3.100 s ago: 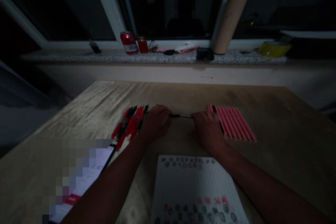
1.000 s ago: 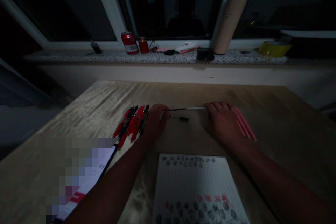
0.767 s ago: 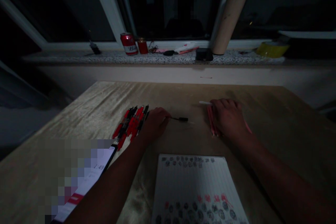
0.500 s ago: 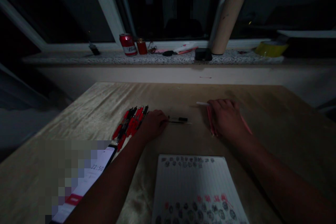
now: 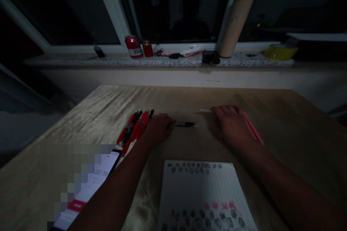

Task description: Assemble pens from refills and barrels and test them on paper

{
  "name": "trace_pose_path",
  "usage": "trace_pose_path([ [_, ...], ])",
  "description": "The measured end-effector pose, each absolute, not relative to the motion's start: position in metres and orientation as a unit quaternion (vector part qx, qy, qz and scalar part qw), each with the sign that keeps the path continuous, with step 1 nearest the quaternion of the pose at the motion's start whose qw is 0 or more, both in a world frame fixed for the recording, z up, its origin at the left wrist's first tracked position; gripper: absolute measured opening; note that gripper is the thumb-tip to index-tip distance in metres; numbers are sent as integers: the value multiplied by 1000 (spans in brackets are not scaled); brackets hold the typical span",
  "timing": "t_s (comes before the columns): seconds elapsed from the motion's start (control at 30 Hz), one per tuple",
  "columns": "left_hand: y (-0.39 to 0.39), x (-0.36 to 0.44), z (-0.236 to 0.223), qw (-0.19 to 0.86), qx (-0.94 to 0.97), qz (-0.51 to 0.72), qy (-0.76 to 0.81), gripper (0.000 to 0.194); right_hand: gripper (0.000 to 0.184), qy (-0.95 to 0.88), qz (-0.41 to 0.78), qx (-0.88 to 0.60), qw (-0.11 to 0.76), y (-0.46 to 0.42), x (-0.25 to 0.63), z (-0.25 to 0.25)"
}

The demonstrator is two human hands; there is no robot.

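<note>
My left hand (image 5: 162, 129) rests on the table with its fingers closed on one end of a pen (image 5: 184, 124). The pen lies sideways, its black end pointing right, and a thin pale tip shows beside it. To the right, my right hand (image 5: 230, 124) is palm down with curled fingers. A thin clear tube (image 5: 205, 110) juts out left from its fingertips. Long pink sticks (image 5: 253, 128) lie partly under this hand; what else it covers is hidden. Red and black pens (image 5: 137, 126) lie in a bunch left of my left hand.
A lined notebook (image 5: 200, 187) with black and red marks lies in front. A lit phone (image 5: 100, 177) is by my left forearm. On the windowsill (image 5: 108, 60) stand a red can (image 5: 133, 47), a small jar (image 5: 148, 48), a tall tube (image 5: 238, 21) and yellow tape (image 5: 280, 51).
My right hand has shifted slightly, and the clear tube has moved a little left and nearer. Pink sticks at its left side are now covered. The left hand stays at the pen.
</note>
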State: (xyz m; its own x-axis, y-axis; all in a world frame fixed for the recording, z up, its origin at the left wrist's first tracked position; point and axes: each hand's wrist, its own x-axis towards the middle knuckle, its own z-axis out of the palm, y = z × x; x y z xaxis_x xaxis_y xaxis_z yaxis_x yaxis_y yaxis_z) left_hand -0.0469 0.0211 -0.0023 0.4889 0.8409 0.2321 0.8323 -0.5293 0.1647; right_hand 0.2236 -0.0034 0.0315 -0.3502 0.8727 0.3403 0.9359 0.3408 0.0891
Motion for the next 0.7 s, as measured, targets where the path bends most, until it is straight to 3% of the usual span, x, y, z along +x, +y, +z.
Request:
trace_pose_path([
  [0.23, 15, -37, 8, -20, 862, 160, 481, 19, 39, -833, -113, -527, 129, -5, 218, 28],
  [0.4, 0, -17, 20, -19, 863, 235, 446, 28, 42, -878, -36, -462, 120, -11, 209, 28],
  [0.7, -4, -12, 7, 191, 846, 312, 388, 24, 32, -888, 128, -409, 166, -16, 197, 27],
])
